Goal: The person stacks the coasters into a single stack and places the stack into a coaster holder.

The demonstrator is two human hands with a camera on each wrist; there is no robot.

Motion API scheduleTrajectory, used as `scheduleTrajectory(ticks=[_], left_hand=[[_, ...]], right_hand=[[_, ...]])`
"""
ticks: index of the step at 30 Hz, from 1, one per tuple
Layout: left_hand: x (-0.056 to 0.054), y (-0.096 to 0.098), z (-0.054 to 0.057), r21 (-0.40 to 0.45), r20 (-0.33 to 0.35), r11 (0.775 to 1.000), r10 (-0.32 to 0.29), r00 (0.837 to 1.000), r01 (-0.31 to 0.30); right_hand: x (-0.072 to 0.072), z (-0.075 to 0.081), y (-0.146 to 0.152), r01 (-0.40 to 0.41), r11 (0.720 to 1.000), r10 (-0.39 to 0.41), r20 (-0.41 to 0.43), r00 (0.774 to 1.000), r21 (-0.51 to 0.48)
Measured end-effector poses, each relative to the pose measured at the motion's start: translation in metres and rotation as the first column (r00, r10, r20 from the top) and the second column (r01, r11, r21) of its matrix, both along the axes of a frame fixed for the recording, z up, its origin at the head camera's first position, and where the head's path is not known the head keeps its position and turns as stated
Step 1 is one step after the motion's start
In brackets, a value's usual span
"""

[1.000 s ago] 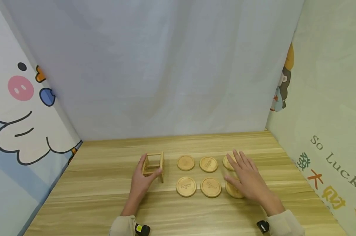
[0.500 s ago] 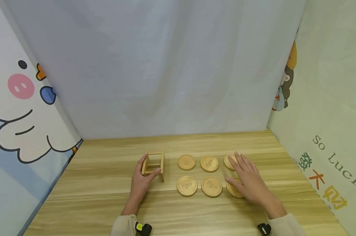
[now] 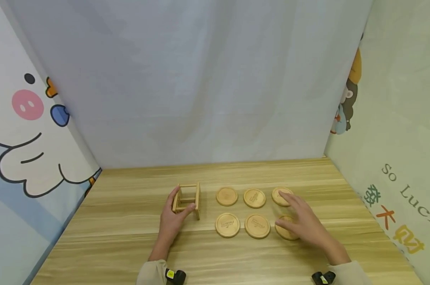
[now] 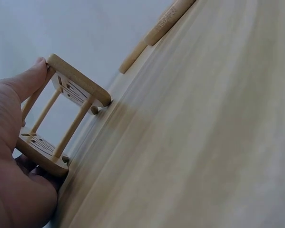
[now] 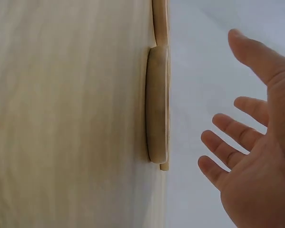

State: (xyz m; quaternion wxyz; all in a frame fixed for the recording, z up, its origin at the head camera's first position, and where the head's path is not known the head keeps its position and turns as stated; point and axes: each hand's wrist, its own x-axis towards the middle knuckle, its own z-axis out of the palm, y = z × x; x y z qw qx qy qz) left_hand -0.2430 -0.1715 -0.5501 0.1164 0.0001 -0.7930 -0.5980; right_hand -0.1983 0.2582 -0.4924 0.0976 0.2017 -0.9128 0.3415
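My left hand point(image 3: 173, 221) holds a small wooden coaster rack point(image 3: 197, 198) on the table, thumb on one slatted side and fingers round the other. In the left wrist view, dowels join the rack's two cut-out side panels point(image 4: 80, 83). Round wooden coasters lie flat to its right in two rows of three. Over the right-hand pair hovers my right hand point(image 3: 309, 227), fingers spread and slightly bent. It partly covers the back right coaster point(image 3: 280, 199) and the front right coaster point(image 3: 285, 235). In the right wrist view, the palm point(image 5: 261, 190) is bare, apart from the nearest coaster point(image 5: 156, 104).
The other coasters are the front left point(image 3: 227, 225), front middle point(image 3: 257, 227), back left point(image 3: 227, 196) and back middle point(image 3: 254, 198). A pale curtain point(image 3: 215, 99) hangs behind the wood-grain table point(image 3: 129, 221). Printed cloths flank both sides.
My right hand's fingers, straighter before, have bent and drawn back, uncovering more of the back right coaster. The left hand and rack hold their place; the view has shifted slightly.
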Motion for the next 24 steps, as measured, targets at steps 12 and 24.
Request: scheduleTrajectory(ticks=[12,24], left_hand=[[0.005,0.003,0.011,0.024,0.073,1.000,-0.013,0.997,0.011],[-0.001,-0.001,-0.002,0.016,0.022,1.000,-0.011,1.000,0.011]], right_hand=[[-0.005,-0.015,0.012,-0.022,0.997,0.028,0.087,0.996,-0.074],[-0.003,-0.020,0.022,-0.065,0.997,0.070,0.107,0.992,-0.050]])
